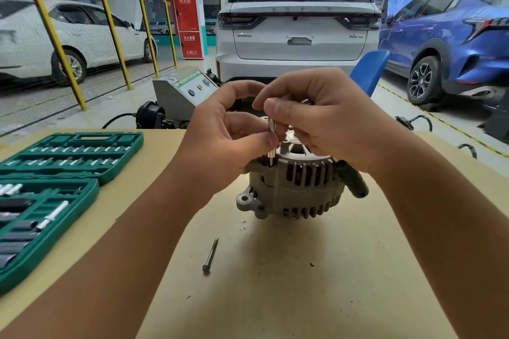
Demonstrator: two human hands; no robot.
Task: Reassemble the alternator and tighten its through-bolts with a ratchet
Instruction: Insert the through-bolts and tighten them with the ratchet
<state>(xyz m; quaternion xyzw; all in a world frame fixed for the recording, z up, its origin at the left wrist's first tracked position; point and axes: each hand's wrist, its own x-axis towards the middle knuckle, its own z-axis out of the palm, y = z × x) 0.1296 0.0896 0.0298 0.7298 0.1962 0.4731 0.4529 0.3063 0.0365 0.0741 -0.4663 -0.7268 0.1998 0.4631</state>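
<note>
A grey alternator stands upright in the middle of the tan table. A slim silver socket piece stands vertically on a through-bolt at the alternator's top left edge. My left hand pinches its lower part with thumb and fingers. My right hand pinches its upper end from the right. A loose through-bolt lies on the table in front of the alternator. A dark green tool handle lies behind the alternator on the right, partly hidden by my right hand.
An open green socket case with several sockets and an extension bar lies on the left of the table. Beyond the far table edge stand a grey machine, a blue chair and parked cars.
</note>
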